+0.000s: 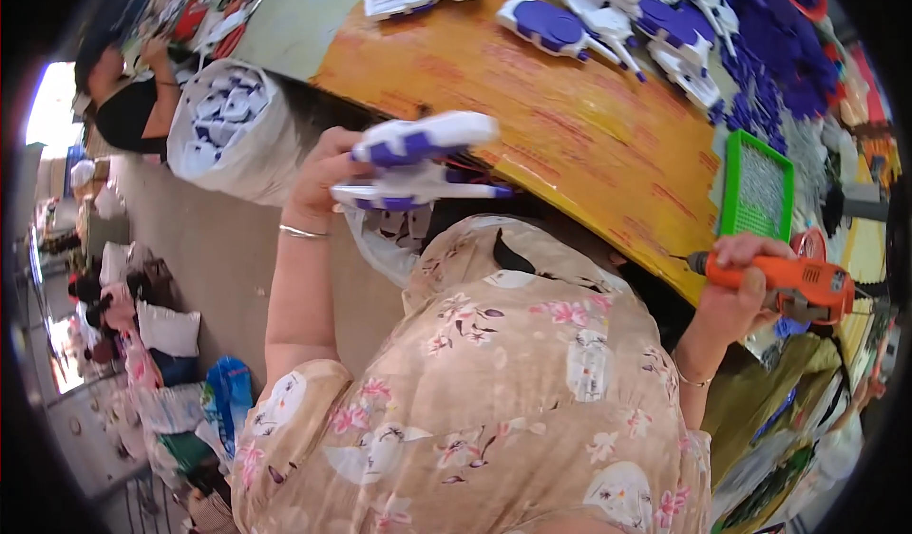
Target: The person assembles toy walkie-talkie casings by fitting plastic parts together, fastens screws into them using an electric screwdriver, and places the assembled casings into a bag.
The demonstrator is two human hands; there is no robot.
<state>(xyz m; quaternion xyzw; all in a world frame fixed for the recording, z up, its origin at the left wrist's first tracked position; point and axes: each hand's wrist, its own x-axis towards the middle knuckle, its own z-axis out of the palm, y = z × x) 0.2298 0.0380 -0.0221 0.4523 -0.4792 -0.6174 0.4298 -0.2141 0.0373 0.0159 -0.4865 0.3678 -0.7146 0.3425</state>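
My left hand [325, 175] is closed around white-and-purple gun-shaped plastic toys [427, 142], raised off the near left edge of the table. Two long pieces show, one above the other; whether they are joined I cannot tell. Over at the right edge of the table, my right hand [739, 282] grips an orange electric screwdriver [793, 279], its dark bit pointing left. Below my left hand, a white sack [380, 249] holding similar parts shows in part. More white-and-purple toys [549, 27] lie along the far side of the table.
The table has an orange-yellow covering [532, 97]. A green tray of small metal screws [760, 187] sits at its right, beyond it purple parts [769, 49] in a heap. A large white sack of parts [228, 130] stands at left, near another person [133, 106].
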